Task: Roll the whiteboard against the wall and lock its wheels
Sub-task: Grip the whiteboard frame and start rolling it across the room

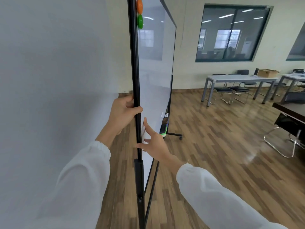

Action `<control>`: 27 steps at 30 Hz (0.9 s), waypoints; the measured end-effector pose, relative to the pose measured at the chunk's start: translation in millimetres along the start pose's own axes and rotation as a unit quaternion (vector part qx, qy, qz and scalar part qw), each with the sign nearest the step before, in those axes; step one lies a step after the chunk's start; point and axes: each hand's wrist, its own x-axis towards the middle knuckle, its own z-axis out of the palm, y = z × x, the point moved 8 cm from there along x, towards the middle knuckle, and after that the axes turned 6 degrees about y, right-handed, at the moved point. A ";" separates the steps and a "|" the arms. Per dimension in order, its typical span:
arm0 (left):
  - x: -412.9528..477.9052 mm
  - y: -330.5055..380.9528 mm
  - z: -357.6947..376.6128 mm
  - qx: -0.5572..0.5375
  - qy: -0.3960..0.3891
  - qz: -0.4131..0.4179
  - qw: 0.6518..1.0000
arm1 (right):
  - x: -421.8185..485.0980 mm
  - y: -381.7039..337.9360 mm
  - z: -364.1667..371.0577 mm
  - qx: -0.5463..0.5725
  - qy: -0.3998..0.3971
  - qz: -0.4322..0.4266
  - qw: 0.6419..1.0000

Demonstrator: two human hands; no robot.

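Gripping the whiteboard (155, 63) frame's edge, your left hand (121, 113) steers; your right hand (155, 144), open-fingered, presses its face. Push evenly toward the wall (49, 80) at nine o'clock.

whiteboard: one (155, 66), the landmark
magnets: two at the whiteboard's top edge, one orange (139, 4), one green (140, 21)
hands: two on the whiteboard's near edge, left hand (123, 113), right hand (156, 145)
caster seen: one (180, 138), at the whiteboard's far foot
cardboard box: one (267, 73), right of the whiteboard
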 end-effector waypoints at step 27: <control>-227.0 86.0 -47.0 0.036 0.061 -0.041 0.997 | -199.9 -40.3 3.8 -0.108 -0.005 -0.066 0.992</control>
